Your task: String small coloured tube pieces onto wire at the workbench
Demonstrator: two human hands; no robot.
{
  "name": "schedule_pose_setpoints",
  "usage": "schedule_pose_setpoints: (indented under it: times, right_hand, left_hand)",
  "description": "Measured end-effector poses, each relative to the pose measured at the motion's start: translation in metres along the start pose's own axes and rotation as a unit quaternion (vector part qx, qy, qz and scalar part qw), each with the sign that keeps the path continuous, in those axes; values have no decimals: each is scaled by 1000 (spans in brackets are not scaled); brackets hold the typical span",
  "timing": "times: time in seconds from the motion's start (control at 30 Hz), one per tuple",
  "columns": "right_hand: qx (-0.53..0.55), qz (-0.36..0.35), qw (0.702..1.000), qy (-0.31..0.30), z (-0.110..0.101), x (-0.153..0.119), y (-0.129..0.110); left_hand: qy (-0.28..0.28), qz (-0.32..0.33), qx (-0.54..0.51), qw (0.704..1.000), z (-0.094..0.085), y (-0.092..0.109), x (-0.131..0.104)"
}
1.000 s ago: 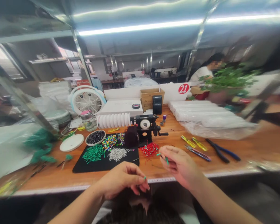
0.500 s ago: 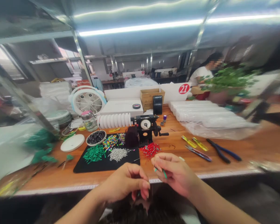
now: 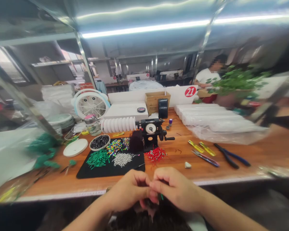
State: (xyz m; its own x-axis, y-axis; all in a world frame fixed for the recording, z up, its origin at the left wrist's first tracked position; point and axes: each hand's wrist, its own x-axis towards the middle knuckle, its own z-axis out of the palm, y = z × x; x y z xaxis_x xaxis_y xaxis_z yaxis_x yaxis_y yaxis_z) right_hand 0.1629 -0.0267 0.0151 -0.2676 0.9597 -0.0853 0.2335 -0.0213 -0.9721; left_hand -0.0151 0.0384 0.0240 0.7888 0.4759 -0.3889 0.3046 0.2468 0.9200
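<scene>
My left hand and my right hand meet at the fingertips in front of the table's near edge. Both are closed in a pinch. From under my right fingers pokes the end of a thin green tube piece. Whatever my left fingers grip is hidden behind them. Beyond my hands lies a black mat with piles of green tube pieces, silver small parts and multicoloured beads. A pile of red pieces with small beads lies just right of the mat.
Behind the mat stands a hand-cranked winder with a white ribbed spool. Pliers, tweezers and a small white lump lie to the right. A round white lid and a fan are leftward. Another person sits far right.
My right hand has moved down and left to meet my left hand, turning so the green tube piece is mostly covered. The white lump on the table is now uncovered.
</scene>
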Motion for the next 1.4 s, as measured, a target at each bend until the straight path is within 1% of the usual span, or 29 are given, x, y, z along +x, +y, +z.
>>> schedule_pose_setpoints:
  times: [0.03, 0.1, 0.2, 0.3, 0.4, 0.47, 0.53, 0.6, 0.67, 0.77, 0.9, 0.97, 1.07, 1.17, 1.3, 1.4]
  right_hand:
    - [17, 2, 1000, -6, 0, 0, 1]
    - [84, 9, 996, 0, -1, 1, 6]
    - [194, 9, 981, 18, -5, 2, 12]
    - [244, -11, 969, 38, -8, 1, 12]
    - [230, -31, 972, 44, -10, 0, 6]
    - [170, -51, 982, 71, -10, -2, 0]
    - [93, -70, 987, 113, -10, -4, -7]
    - [53, -72, 987, 131, -10, -5, -12]
    - [80, -53, 989, 109, -7, -4, -13]
    - [152, -31, 986, 61, 0, 0, -8]
    - [190, -41, 981, 8, 9, 4, -1]
    - [235, -34, 971, 10, 8, 5, 0]
    - [319, -23, 946, 55, 3, 2, -1]
    - [367, -47, 924, 93, -4, -3, -6]
    - [412, -82, 902, 101, -8, -9, -15]
    - [427, -100, 893, 107, -9, -10, -19]
  left_hand:
    - [3, 0, 4, 1000, 1, 0, 0]
    - [-5, -5, 7, 1000, 0, -2, -1]
    - [-11, -8, 13, 1000, -3, -7, -2]
    - [-11, -4, 9, 1000, -6, -12, -2]
    - [-7, -1, 25, 1000, -8, -13, -2]
    - [-7, -4, 32, 999, -8, -12, -2]
    - [-31, -16, 8, 999, -7, -9, -3]
    - [-58, -24, -26, 998, -3, -6, -4]
    - [-67, -25, -56, 996, 2, -2, -4]
    - [-63, -14, -59, 996, 11, 3, -2]
    - [-17, 14, -25, 999, 16, 4, 2]
    - [-5, 20, -22, 1000, 15, 2, 3]
    - [-11, 7, -1, 1000, 11, -1, 1]
    - [-13, -5, 35, 999, 9, -6, 0]
    - [-15, 38, 49, 998, 8, -16, 0]
    - [2, 63, 63, 996, 10, -21, 1]
